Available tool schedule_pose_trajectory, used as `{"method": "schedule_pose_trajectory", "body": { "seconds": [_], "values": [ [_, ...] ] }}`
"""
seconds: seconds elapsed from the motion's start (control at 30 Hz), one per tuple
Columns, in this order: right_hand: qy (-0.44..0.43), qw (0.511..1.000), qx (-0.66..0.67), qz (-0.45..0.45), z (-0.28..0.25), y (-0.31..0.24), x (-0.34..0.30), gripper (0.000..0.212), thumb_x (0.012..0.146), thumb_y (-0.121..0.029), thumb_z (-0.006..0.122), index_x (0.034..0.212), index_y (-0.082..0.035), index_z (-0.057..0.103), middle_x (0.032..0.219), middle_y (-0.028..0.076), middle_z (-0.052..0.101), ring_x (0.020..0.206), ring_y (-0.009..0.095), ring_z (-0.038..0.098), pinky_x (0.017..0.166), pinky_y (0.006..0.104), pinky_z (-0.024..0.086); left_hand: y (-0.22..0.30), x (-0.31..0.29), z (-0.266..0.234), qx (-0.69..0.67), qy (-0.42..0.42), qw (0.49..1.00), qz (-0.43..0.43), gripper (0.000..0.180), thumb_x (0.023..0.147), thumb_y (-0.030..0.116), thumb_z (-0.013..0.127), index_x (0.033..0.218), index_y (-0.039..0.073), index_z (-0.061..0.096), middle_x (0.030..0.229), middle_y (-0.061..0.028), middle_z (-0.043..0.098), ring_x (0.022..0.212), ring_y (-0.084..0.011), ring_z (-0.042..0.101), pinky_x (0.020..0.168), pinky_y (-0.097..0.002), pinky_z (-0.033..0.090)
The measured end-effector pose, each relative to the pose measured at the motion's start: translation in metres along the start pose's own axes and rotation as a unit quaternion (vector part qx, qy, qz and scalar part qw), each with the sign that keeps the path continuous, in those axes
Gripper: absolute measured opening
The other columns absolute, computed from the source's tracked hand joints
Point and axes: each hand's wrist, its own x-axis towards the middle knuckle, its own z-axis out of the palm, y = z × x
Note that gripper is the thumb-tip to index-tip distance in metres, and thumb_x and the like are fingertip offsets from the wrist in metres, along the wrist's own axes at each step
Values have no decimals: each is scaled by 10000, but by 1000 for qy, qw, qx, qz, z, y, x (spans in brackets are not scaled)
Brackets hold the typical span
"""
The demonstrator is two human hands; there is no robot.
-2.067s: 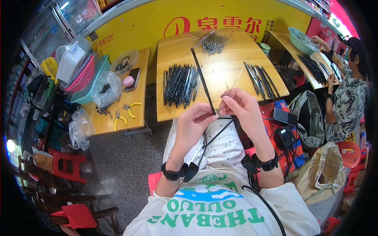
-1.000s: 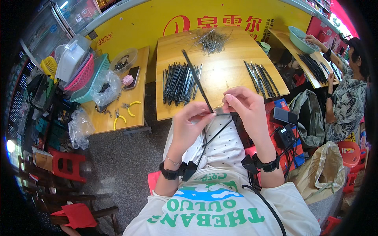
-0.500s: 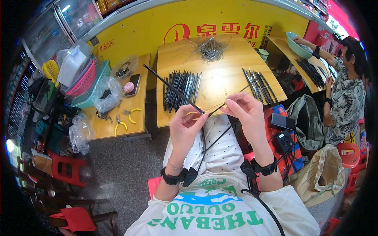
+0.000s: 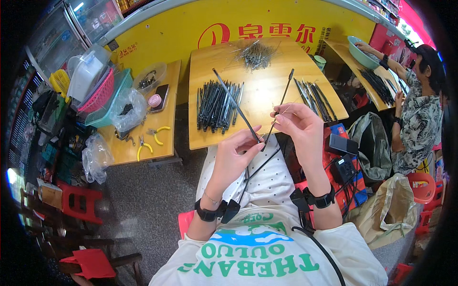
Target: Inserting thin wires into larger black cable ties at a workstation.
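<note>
My left hand (image 4: 234,155) is closed on a slim black rod (image 4: 234,101) that slants up and away to the left. Between the pinched fingers of my right hand (image 4: 298,125) is a second, thinner black rod (image 4: 285,89), tilted up and to the right. The lower ends of both rods come close together near my left fingertips; I cannot tell whether they touch. Fine wire-like strands show at my right fingers. Beyond my hands, a bundle of black rods (image 4: 217,107) lies on the wooden table (image 4: 267,105), with a smaller bundle (image 4: 316,100) at its right edge.
A tangle of thin wires (image 4: 256,55) lies at the table's far side. On the left side table, pliers (image 4: 144,148), a clear plastic bag (image 4: 128,112) and stacked baskets (image 4: 99,93) stand. A person (image 4: 420,109) works at the right beside an open sack (image 4: 389,209).
The rod in my left hand has swung steeper and to the right. The thinner rod at my right hand now points up and away, its far end raised above the table.
</note>
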Motion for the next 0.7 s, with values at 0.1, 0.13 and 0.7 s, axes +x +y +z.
{"method": "schedule_pose_trajectory", "body": {
  "seconds": [0.1, 0.13, 0.7],
  "values": [
    [4, 1000, -11, -2, 1, 0, 0, 151, 833, 34, 628, 980, 36, 592, 995, 101, 642, 921, 169, 651, 758, 260, 553, -2, 1, -1, -15, -1, 1000, -3, 324, 862, 32, 635, 1176, -36, 596, 957, -61, 639, 867, -100, 626, 778, -231, 507],
    [11, 1000, -13, -2, 1, 0, 0, 147, 830, 35, 632, 972, 25, 595, 961, 86, 652, 903, 164, 654, 747, 252, 551, -3, 1, -1, -43, -2, 999, -17, 319, 877, 38, 620, 1186, -36, 591, 939, -57, 630, 864, -99, 621, 780, -229, 502],
    [-9, 998, -48, 36, 0, 0, 1, 223, 808, 2, 673, 1005, 39, 574, 901, 72, 645, 823, 113, 637, 702, 239, 552, 9, -3, 4, 71, -48, 996, 20, 265, 877, 53, 603, 1131, -17, 626, 883, -61, 566, 760, -80, 574, 706, -211, 472]
  ]
}}
